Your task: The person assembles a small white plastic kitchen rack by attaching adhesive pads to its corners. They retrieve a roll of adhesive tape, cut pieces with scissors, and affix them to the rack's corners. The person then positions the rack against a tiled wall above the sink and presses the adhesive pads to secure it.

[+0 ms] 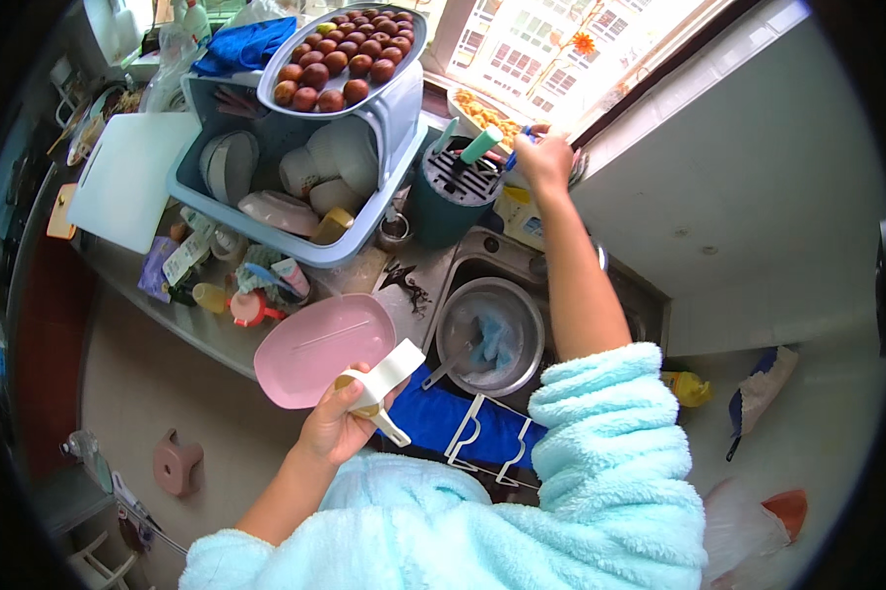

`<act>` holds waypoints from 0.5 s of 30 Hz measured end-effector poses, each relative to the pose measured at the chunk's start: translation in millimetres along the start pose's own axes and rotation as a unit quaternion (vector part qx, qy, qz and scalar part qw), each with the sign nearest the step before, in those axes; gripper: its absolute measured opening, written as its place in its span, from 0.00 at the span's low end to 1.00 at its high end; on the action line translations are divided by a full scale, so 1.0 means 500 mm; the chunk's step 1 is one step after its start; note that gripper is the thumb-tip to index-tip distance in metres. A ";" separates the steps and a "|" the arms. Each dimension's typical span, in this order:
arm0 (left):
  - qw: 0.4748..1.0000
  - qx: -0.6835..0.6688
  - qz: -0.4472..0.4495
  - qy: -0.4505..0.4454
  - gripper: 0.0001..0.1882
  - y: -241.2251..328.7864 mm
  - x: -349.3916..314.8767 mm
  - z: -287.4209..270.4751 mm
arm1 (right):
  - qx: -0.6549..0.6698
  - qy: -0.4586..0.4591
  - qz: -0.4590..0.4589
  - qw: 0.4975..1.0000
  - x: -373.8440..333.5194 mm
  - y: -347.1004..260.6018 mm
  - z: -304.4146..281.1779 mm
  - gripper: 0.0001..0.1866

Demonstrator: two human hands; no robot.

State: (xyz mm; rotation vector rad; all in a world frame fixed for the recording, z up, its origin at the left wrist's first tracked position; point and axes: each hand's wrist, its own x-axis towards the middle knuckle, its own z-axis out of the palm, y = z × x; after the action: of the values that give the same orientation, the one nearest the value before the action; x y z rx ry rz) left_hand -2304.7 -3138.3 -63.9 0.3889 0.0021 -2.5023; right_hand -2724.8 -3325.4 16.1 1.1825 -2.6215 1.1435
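Observation:
My left hand point(333, 423) is closed around a white plastic tool with a short handle point(396, 372), held in front of my body near a pink oblong basin point(310, 349). My right arm stretches to the window side, where my right hand point(547, 159) is closed on a blue-handled utensil point(510, 161). Its working end is hidden, so I cannot tell its exact kind. Right beside it is a dark green knife holder point(441, 211) with a slotted top. A light green handle point(480, 146) sticks up from the slots.
A metal pot point(534, 313) with a blue cloth in water sits in the sink point(482, 246). Left of the holder stands a blue dish box point(266, 231) with bowls, topped by a tray of dark round fruit point(271, 93). A white cutting board point(133, 182) leans at the left.

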 end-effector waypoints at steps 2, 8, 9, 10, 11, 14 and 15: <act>1.000 0.003 0.006 -0.009 0.13 0.007 0.001 0.011 | 0.074 -0.062 0.054 0.994 0.013 -0.033 -0.042 0.25; 0.998 -0.014 -0.002 -0.054 0.13 0.049 0.000 0.046 | 0.385 0.115 -0.163 0.901 -0.143 -0.116 -0.244 0.28; 0.998 -0.014 -0.001 -0.056 0.13 0.057 -0.001 0.048 | 0.406 0.146 -0.143 0.891 -0.216 -0.117 -0.262 0.29; 0.998 -0.013 -0.003 -0.058 0.13 0.064 -0.002 0.050 | 0.436 0.152 -0.170 0.871 -0.292 -0.116 -0.276 0.30; 0.998 -0.022 -0.009 -0.061 0.12 0.071 -0.003 0.050 | 0.469 0.095 -0.117 0.870 -0.369 -0.112 -0.280 0.31; 0.998 0.008 -0.007 -0.060 0.16 0.085 0.003 0.048 | 0.549 -0.088 0.028 0.831 -0.573 -0.092 -0.284 0.28; 0.998 0.011 -0.011 -0.067 0.16 0.088 0.008 0.046 | 0.553 -0.118 0.110 0.817 -0.625 -0.081 -0.290 0.26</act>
State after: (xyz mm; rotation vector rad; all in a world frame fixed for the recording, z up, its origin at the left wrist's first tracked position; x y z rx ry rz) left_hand -2289.2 -3178.9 -39.0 0.2305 -0.0744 -2.5470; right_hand -2512.2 -3053.1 45.8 1.1161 -2.1587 2.9482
